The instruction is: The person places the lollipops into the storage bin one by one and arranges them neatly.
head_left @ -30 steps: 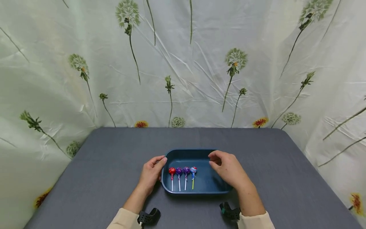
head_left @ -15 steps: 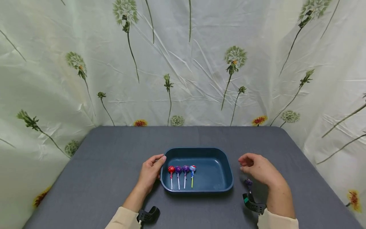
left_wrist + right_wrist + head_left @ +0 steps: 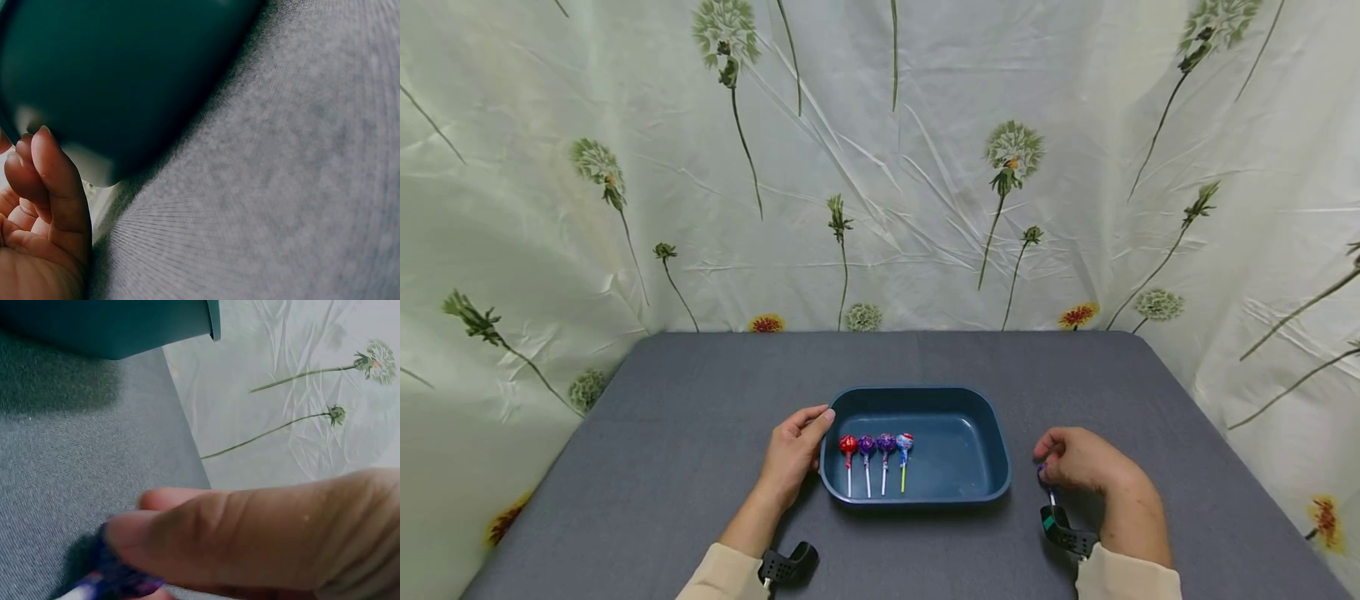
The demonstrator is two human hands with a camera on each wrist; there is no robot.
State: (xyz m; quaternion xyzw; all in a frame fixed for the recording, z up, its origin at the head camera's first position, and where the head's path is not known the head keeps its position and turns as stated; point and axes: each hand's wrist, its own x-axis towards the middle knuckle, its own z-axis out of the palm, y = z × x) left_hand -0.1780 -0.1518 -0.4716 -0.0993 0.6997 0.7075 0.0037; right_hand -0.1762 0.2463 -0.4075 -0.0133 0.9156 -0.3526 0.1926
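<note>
My left hand [image 3: 792,454] grips the left end of a dark blue tray [image 3: 970,498], thumb at the rim; the left wrist view shows its fingertips against the tray's corner. In the tray, lollipops lie side by side: a red one [image 3: 848,446], two purple ones [image 3: 886,444] and a blue-and-white one [image 3: 904,442] with a yellow stick. To the right of the tray, my right hand [image 3: 1084,461] pinches the head of another purple lollipop [image 3: 128,575], low over the table. Thumb and fingers cover most of that wrapper; its white stick points toward me.
The tray stands on a grey cloth-covered table [image 3: 730,383], and its right half shows bare bottom. A pale curtain [image 3: 917,192] printed with dandelions hangs behind and at both sides. Black straps [image 3: 790,563] sit on both wrists.
My right hand has moved from over the tray's right side out to the table on the right, then down onto the purple lollipop there. My left hand has stayed on the tray.
</note>
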